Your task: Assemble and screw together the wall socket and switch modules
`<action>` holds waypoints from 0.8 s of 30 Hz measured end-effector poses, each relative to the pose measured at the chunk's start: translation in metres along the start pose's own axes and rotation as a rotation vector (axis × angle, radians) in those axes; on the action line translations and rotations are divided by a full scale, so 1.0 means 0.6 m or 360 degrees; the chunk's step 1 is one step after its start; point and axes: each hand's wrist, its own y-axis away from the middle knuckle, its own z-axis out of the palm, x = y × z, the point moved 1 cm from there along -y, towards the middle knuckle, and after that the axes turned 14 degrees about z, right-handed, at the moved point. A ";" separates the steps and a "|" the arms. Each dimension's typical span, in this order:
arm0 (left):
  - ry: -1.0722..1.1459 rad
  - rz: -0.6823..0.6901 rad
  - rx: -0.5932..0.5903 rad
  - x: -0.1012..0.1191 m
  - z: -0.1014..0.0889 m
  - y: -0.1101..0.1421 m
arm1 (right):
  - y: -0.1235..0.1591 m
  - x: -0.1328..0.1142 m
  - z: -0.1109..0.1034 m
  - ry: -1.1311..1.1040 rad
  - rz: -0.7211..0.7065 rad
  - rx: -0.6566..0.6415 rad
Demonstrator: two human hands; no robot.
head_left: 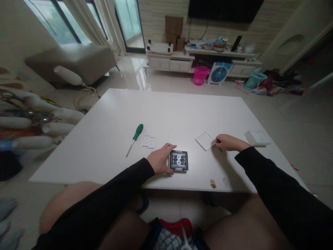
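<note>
A square wall switch base [178, 160], dark-faced with metal parts inside, lies on the white table close to its front edge. My left hand [161, 159] grips it from the left, thumb at the near corner and fingers at the far one. Further right, the fingers of my right hand [224, 142] are pinched at the right corner of a thin white square cover frame [205, 141]. Two small white rocker plates [148, 141] rest left of the base. Beside them is a screwdriver [135, 139] with a green handle.
On the right of the table [166, 107] sits a white box-shaped piece [257, 138]. A small yellow sticker [213, 183] lies at the front edge. Beyond the table stand a pink basket [201, 75], a blue fan [219, 73] and a low cabinet [180, 65].
</note>
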 end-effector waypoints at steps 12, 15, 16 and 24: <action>-0.0583 -0.1145 0.0458 -0.169 -0.145 0.014 | 0.074 -0.023 -0.038 -0.0216 -0.0238 0.0062; -0.0537 -0.1257 0.0461 -0.181 -0.142 0.020 | 0.081 -0.021 -0.039 -0.0244 -0.0317 0.0090; -0.0512 -0.1264 0.0473 -0.183 -0.141 0.020 | 0.082 -0.020 -0.039 -0.0263 -0.0340 0.0093; -0.0144 -0.1049 0.0787 -0.140 -0.171 0.006 | 0.124 -0.031 -0.056 -0.0791 -0.0527 0.0230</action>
